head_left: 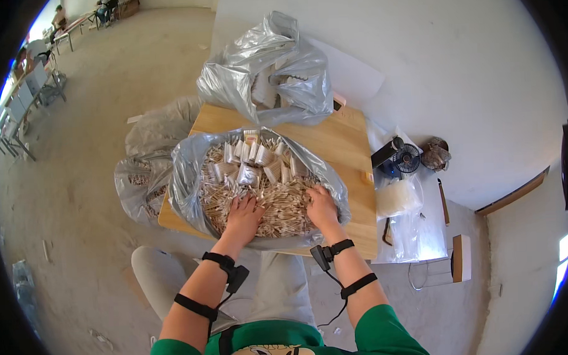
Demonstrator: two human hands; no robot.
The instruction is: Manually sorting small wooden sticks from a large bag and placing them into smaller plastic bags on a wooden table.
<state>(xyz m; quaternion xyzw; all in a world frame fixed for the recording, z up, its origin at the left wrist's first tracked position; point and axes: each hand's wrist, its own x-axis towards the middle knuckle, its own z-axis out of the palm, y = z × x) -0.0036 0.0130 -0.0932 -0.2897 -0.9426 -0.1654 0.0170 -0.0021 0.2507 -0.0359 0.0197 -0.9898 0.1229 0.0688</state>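
Head view, looking down: left hand and right hand, fingers spread, flat on pile of small pale sticks in open grey bag on wooden surface, shiny packets just beyond, nearer left hand.

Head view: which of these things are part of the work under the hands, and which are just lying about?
In hand:
left hand
right hand
pile of small wooden sticks
clear bag around it
small packets on top

Lying about:
crumpled bag behind
small fan
bags on the floor
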